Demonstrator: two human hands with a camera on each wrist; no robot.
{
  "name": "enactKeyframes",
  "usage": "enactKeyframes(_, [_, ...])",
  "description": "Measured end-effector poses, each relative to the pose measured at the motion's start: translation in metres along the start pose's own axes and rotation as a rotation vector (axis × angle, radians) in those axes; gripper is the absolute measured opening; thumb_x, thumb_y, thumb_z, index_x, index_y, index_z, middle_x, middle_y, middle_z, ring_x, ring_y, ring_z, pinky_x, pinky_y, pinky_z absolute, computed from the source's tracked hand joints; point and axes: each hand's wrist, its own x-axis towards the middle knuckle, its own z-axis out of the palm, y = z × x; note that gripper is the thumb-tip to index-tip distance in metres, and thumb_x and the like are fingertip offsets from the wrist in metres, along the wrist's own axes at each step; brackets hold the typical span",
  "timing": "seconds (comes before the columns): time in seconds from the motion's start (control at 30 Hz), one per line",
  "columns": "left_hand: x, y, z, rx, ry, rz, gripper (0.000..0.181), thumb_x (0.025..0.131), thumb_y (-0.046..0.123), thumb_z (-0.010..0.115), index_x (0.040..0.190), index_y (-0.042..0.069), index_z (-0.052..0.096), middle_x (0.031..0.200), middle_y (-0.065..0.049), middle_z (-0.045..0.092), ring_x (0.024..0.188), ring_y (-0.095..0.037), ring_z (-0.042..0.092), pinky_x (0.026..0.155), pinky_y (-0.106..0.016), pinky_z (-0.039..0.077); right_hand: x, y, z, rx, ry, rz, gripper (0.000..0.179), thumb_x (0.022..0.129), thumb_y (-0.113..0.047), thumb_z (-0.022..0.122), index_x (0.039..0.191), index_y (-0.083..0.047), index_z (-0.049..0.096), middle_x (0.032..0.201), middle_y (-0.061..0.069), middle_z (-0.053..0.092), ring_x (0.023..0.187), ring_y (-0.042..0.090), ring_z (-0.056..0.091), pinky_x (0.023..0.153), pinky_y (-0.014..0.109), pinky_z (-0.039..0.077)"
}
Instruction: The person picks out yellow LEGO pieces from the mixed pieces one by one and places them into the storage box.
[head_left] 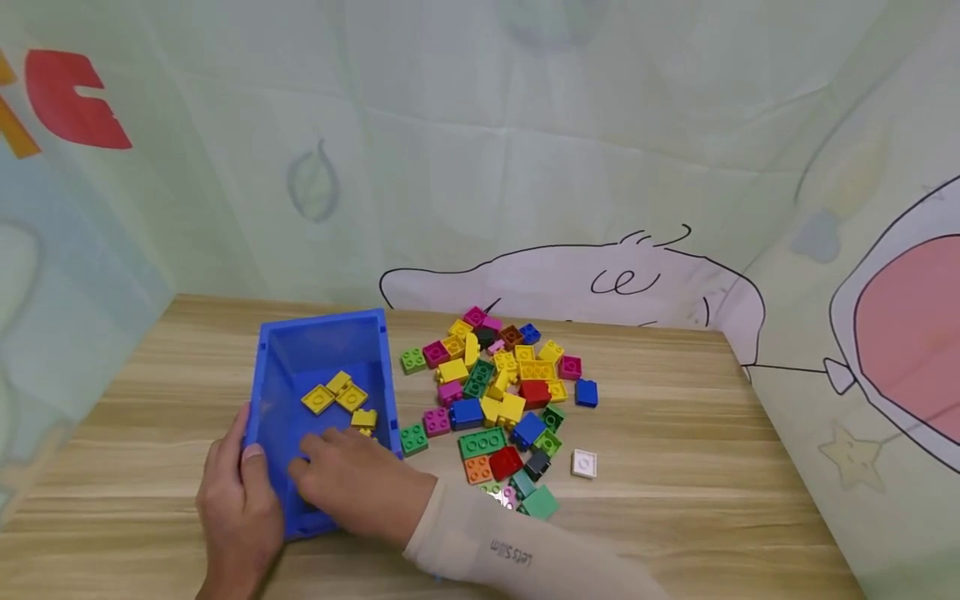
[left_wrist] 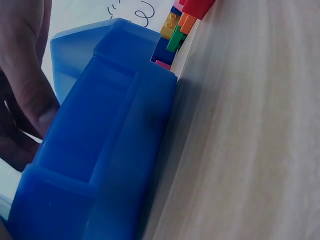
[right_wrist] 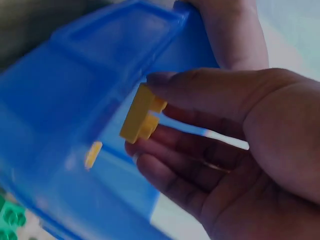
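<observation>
A blue plastic bin (head_left: 322,343) stands at the left of the table, with several yellow bricks (head_left: 318,399) on its floor. My left hand (head_left: 238,500) grips the bin's left side wall, the thumb over the rim; the left wrist view has that thumb against the blue wall (left_wrist: 90,120). Inside the bin's near end is my right hand (head_left: 356,483). In the right wrist view, its thumb and fingertips pinch a small yellow toy brick (right_wrist: 137,114), studs facing the palm. The head view hides this brick behind the hand.
To the bin's right lies a loose heap of bricks (head_left: 510,408) in many colours. A white brick (head_left: 584,463) and a blue brick (head_left: 587,392) sit at its right edge. A printed cloth (head_left: 480,167) hangs behind the wooden table (head_left: 675,500).
</observation>
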Motion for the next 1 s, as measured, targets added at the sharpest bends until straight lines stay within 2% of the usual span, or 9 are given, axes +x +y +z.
enactKeyframes(0.3, [0.000, 0.000, 0.003, -0.003, 0.000, 0.016, 0.045, 0.103, 0.009, 0.045, 0.146, 0.009, 0.054, 0.113, -0.028, 0.059, 0.103, -0.037, 0.054, 0.091, -0.024, 0.035, 0.006, -0.003, 0.014, 0.000, 0.003, 0.053, 0.015, 0.100, -0.024, 0.063, 0.111, -0.017, 0.070, 0.096, -0.004, 0.061, 0.083, 0.010, 0.056, 0.075, 0.023, 0.049])
enactKeyframes(0.5, [0.000, -0.001, 0.003, -0.008, -0.004, 0.020, 0.045, 0.103, 0.009, 0.045, 0.146, 0.008, 0.054, 0.114, -0.028, 0.059, 0.103, -0.037, 0.054, 0.092, -0.020, 0.034, 0.011, -0.002, 0.020, 0.019, -0.046, 0.114, 0.016, 0.097, -0.026, 0.068, 0.110, -0.017, 0.070, 0.097, -0.004, 0.062, 0.082, 0.009, 0.055, 0.076, 0.022, 0.049])
enactKeyframes(0.63, [-0.001, -0.002, 0.003, -0.003, 0.000, 0.021, 0.045, 0.103, 0.009, 0.044, 0.146, 0.009, 0.054, 0.112, -0.028, 0.059, 0.101, -0.037, 0.054, 0.090, -0.020, 0.035, 0.007, -0.002, 0.014, 0.038, -0.031, 0.096, 0.015, 0.098, -0.025, 0.067, 0.111, -0.018, 0.071, 0.096, -0.004, 0.060, 0.081, 0.008, 0.054, 0.076, 0.023, 0.049])
enactKeyframes(0.73, [-0.002, -0.002, 0.003, 0.000, 0.000, 0.022, 0.044, 0.103, 0.009, 0.044, 0.146, 0.007, 0.054, 0.110, -0.028, 0.059, 0.099, -0.036, 0.054, 0.088, -0.020, 0.034, -0.005, 0.003, -0.002, 0.112, 0.027, 0.046, 0.015, 0.099, -0.022, 0.066, 0.112, -0.016, 0.070, 0.095, -0.005, 0.058, 0.082, 0.006, 0.051, 0.078, 0.020, 0.046])
enactKeyframes(0.87, [-0.001, -0.001, 0.003, 0.012, -0.004, 0.015, 0.044, 0.103, 0.009, 0.043, 0.146, 0.005, 0.053, 0.108, -0.027, 0.058, 0.094, -0.032, 0.053, 0.084, -0.019, 0.033, -0.034, 0.022, -0.036, 0.293, 0.139, 0.032, 0.024, 0.096, -0.018, 0.069, 0.119, -0.012, 0.067, 0.107, -0.003, 0.059, 0.094, 0.006, 0.052, 0.086, 0.014, 0.041])
enactKeyframes(0.93, [-0.001, 0.000, 0.002, 0.019, -0.009, 0.002, 0.045, 0.104, 0.009, 0.042, 0.147, 0.006, 0.051, 0.109, -0.027, 0.058, 0.093, -0.029, 0.052, 0.083, -0.019, 0.033, -0.053, 0.035, -0.052, 0.376, 0.219, 0.059, 0.028, 0.095, -0.016, 0.072, 0.121, -0.009, 0.067, 0.112, 0.000, 0.061, 0.099, 0.008, 0.054, 0.088, 0.013, 0.041])
enactKeyframes(1.0, [-0.001, 0.000, 0.000, 0.025, -0.022, -0.022, 0.046, 0.105, 0.009, 0.040, 0.149, 0.008, 0.049, 0.111, -0.026, 0.058, 0.093, -0.028, 0.051, 0.083, -0.018, 0.032, -0.074, 0.050, -0.064, 0.426, 0.296, 0.124, 0.031, 0.093, -0.015, 0.073, 0.123, -0.009, 0.066, 0.117, 0.002, 0.062, 0.104, 0.010, 0.056, 0.091, 0.015, 0.042])
